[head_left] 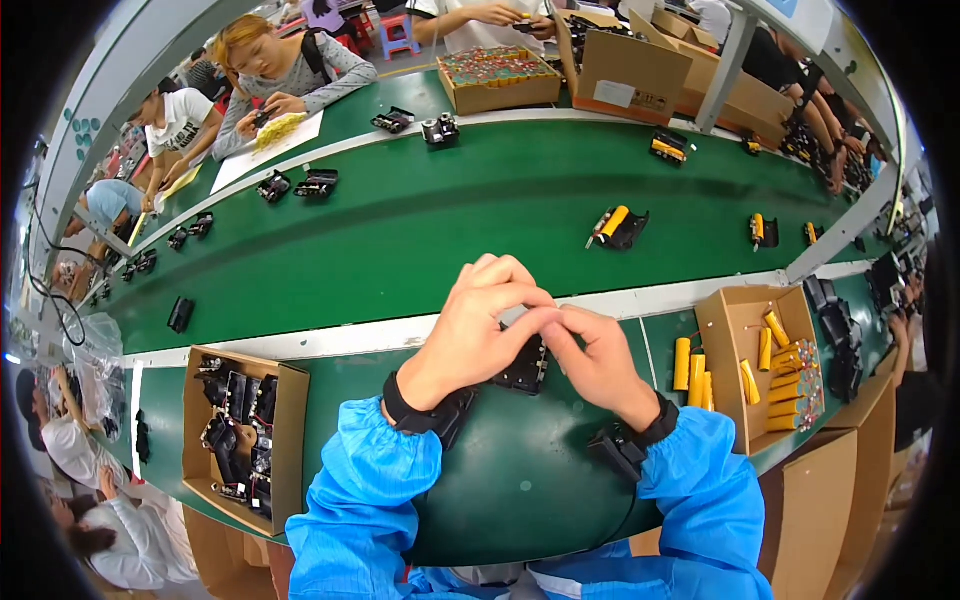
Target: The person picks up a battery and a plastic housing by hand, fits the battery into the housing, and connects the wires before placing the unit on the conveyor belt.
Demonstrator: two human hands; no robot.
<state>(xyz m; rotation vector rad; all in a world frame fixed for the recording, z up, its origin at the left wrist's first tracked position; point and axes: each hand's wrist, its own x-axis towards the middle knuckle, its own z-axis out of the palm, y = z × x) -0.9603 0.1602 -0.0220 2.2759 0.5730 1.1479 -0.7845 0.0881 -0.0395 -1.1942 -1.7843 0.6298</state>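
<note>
My left hand (478,328) and my right hand (598,362) meet above the near edge of the bench, both closed with thumbs and fingertips together. What they pinch is hidden by the fingers. Just beneath them a black plastic housing (522,372) shows in part; I cannot tell whether it is held or lies on the bench. Another black part (456,418) is half hidden by my left wrist. A black piece (618,450) with a thin cord is beside my right wrist. Black bands circle both wrists, over blue sleeves.
A cardboard box of black housings (290,440) stands left; a box of yellow cylindrical cells with boards (735,330) stands right, several cells (682,364) beside it. Beyond a white rail, the green belt (420,230) carries scattered assemblies (620,228). People work across it. Grey posts (725,70) frame the line.
</note>
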